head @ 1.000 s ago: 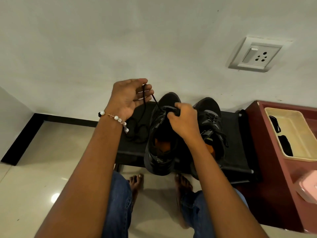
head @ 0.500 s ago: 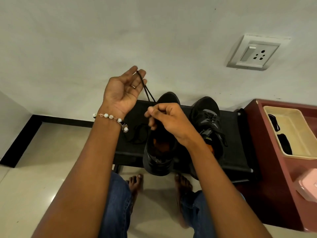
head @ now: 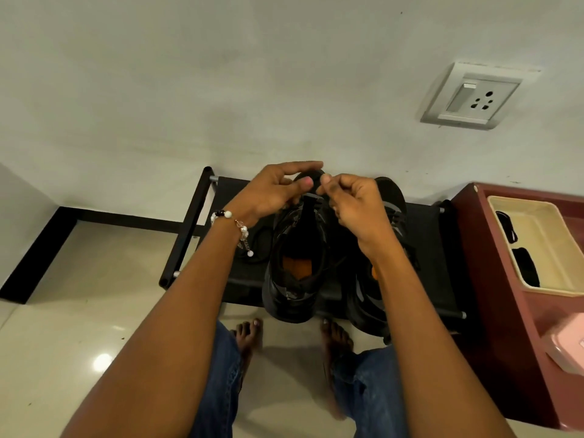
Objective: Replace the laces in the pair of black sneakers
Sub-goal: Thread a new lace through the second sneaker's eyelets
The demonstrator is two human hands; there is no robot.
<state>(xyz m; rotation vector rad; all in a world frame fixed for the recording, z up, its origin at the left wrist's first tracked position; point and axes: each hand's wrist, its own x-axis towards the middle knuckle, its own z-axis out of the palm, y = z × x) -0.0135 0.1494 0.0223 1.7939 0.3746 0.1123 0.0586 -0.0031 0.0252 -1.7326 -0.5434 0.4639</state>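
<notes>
both hands over the left sneaker [head: 295, 263] on the black bench [head: 442, 248], far end near the toe. left hand [head: 271, 192] fingers loosely curled, thumb stretched out over the top, seems to touch the lace [head: 311, 200] at the tongue but cannot tell if it grips it. right hand [head: 354, 202] fingers curled together, thumb and forefinger pinching the lace end just right of the left hand. left sneaker mostly unlaced, orange insole showing. right sneaker [head: 392, 197] just beside it on the right, partly hidden by the right arm. loose black lace coil [head: 262, 245] on bench left of the sneakers. beaded bracelet [head: 235, 227] on left wrist. cream tray [head: 537, 222] on the red cabinet [head: 493, 279] at right.
</notes>
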